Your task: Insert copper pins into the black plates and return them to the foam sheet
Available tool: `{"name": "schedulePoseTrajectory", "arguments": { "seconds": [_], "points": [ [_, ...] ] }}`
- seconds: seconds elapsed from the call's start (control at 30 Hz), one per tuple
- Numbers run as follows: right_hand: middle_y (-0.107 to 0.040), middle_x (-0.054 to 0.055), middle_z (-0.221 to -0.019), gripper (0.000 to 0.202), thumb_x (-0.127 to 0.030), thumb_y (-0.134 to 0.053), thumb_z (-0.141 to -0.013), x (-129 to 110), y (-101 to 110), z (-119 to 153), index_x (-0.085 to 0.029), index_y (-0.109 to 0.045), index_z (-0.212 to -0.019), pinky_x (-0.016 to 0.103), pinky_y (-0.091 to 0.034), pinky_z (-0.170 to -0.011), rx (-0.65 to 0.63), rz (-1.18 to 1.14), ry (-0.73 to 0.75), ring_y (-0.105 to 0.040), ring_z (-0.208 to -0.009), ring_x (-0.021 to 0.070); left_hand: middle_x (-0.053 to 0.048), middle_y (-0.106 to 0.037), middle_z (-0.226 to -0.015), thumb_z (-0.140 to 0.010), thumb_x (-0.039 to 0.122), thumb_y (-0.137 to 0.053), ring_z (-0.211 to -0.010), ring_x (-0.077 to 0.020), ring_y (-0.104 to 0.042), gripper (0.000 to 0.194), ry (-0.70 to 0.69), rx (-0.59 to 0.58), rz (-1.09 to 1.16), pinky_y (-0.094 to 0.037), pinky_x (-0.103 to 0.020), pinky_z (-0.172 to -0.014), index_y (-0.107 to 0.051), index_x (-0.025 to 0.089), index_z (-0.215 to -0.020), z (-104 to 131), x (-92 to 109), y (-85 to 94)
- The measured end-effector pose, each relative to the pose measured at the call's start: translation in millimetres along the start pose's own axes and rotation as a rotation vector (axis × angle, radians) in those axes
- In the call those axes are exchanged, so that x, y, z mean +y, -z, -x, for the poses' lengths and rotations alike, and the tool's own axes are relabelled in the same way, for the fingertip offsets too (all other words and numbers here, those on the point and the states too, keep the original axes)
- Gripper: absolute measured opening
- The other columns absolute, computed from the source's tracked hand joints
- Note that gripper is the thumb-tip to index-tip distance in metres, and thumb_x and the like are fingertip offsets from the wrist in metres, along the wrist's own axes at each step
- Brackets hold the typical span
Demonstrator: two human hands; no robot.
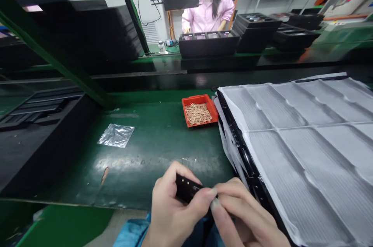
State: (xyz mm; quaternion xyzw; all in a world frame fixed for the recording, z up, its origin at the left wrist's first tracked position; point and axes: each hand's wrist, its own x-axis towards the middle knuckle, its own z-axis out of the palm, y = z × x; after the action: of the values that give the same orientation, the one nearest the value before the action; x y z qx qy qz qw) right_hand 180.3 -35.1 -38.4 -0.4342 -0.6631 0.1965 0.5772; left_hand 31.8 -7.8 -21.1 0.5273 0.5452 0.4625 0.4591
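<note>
Left hand (171,204): clasping a black device (186,189) between thumb and fingers, near the bench (151,138) front edge
Right hand (244,212): pinching its right end

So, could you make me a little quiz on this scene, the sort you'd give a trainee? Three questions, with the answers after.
1. Pick one: what colour is the bin that holds the small tan pieces? a) blue b) red c) white
2. True or false: a shiny crinkled sheet lies on the green bench.
3. Short answer: the person's two hands meet at a dark piece. Which hand is nearer the pale ribbed covering?

Key: 1. b) red. 2. True. 3. The right hand.
</note>
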Motion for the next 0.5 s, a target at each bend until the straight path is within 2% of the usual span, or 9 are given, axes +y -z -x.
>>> {"name": "schedulePoseTrajectory", "arguments": {
  "seconds": [0.07,0.13,0.2,0.27,0.37,0.43,0.5],
  "points": [
    [-0.072,0.001,-0.088,0.018,-0.003,-0.064,-0.092,3,3,3,-0.02,-0.067,-0.092,0.023,-0.057,-0.064,-0.002,0.086,0.013,-0.067,-0.072,0.0104,0.006,-0.055,-0.054,-0.085,0.043,-0.082,-0.044,-0.0081,-0.047,0.034,0.101,-0.045,0.034,-0.039,-0.016,-0.043,-0.059,0.022,-0.072,1,6,1.7],
    [-0.072,0.003,-0.096,0.013,-0.008,-0.068,-0.093,6,6,5,-0.02,-0.069,-0.095,0.023,-0.058,-0.072,0.023,0.246,0.05,-0.069,-0.08,0.0113,0.006,-0.056,-0.051,-0.096,0.054,-0.068,-0.039,-0.0067,-0.042,0.039,0.19,-0.083,0.078,-0.031,-0.015,-0.038,-0.06,0.022,-0.076,5,11,3.2],
    [-0.072,0.006,-0.105,0.015,-0.012,-0.074,-0.092,9,9,5,-0.018,-0.071,-0.106,0.024,-0.058,-0.08,0.062,0.412,0.122,-0.07,-0.091,0.0132,0.004,-0.059,-0.05,-0.103,0.061,-0.053,-0.038,-0.0064,-0.038,0.047,0.212,-0.12,0.078,-0.026,-0.015,-0.037,-0.064,0.021,-0.082,8,14,5.0],
    [-0.071,0.008,-0.112,0.026,-0.012,-0.075,-0.092,12,11,4,-0.016,-0.071,-0.117,0.026,-0.057,-0.086,0.064,0.523,0.206,-0.068,-0.1,0.0149,0.003,-0.059,-0.051,-0.105,0.064,-0.048,-0.039,-0.0068,-0.037,0.051,0.184,-0.163,0.061,-0.027,-0.016,-0.038,-0.066,0.021,-0.085,11,14,7.1],
    [-0.069,0.01,-0.115,0.029,-0.006,-0.069,-0.095,14,12,1,-0.016,-0.072,-0.122,0.029,-0.056,-0.089,-0.047,0.574,0.304,-0.064,-0.103,0.0168,0.004,-0.057,-0.052,-0.108,0.061,-0.044,-0.04,-0.008,-0.038,0.049,0.127,-0.199,0.048,-0.03,-0.017,-0.038,-0.065,0.022,-0.088,11,11,11.2],
    [-0.07,0.01,-0.115,0.028,-0.005,-0.068,-0.094,14,10,-1,-0.015,-0.073,-0.12,0.031,-0.056,-0.09,-0.071,0.554,0.306,-0.064,-0.104,0.0179,0.005,-0.056,-0.053,-0.111,0.056,-0.041,-0.041,-0.0086,-0.041,0.046,0.076,-0.224,0.014,-0.029,-0.018,-0.038,-0.065,0.022,-0.09,11,7,15.0],
    [-0.071,0.009,-0.11,0.026,-0.003,-0.068,-0.093,13,8,-3,-0.015,-0.072,-0.116,0.03,-0.056,-0.091,-0.069,0.493,0.276,-0.064,-0.104,0.0177,0.005,-0.057,-0.055,-0.113,0.049,-0.04,-0.044,-0.0095,-0.049,0.042,-0.007,-0.233,-0.058,-0.034,-0.018,-0.041,-0.066,0.023,-0.093,11,2,19.8]
  ]
}}
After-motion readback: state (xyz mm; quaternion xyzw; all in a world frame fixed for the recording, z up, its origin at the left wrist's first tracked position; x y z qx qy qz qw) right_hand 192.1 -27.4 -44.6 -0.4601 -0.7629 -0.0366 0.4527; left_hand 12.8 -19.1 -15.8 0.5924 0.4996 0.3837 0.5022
